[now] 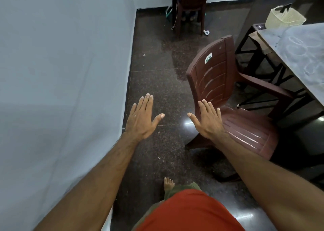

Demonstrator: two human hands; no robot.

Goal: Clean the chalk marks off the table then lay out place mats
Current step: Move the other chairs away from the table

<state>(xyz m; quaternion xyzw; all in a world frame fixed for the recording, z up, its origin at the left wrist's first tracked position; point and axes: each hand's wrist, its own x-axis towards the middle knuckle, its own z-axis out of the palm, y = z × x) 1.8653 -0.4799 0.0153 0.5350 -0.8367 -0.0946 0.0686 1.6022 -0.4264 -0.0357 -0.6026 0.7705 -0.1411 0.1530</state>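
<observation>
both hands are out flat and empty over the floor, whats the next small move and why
Probably turn right toward the table and look for something to wipe with. Chalk marks still cover its top. The left hand and right hand are spread open and hold nothing. No cloth shows in this view, and the brown chair stands between the person and the table.

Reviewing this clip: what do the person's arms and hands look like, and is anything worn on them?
Both forearms are bare, with no sleeves in view. The left hand and right hand wear no gloves, rings, watch or bands that show. Nails are short. Lower in frame, an orange-red garment covers the torso.
</observation>
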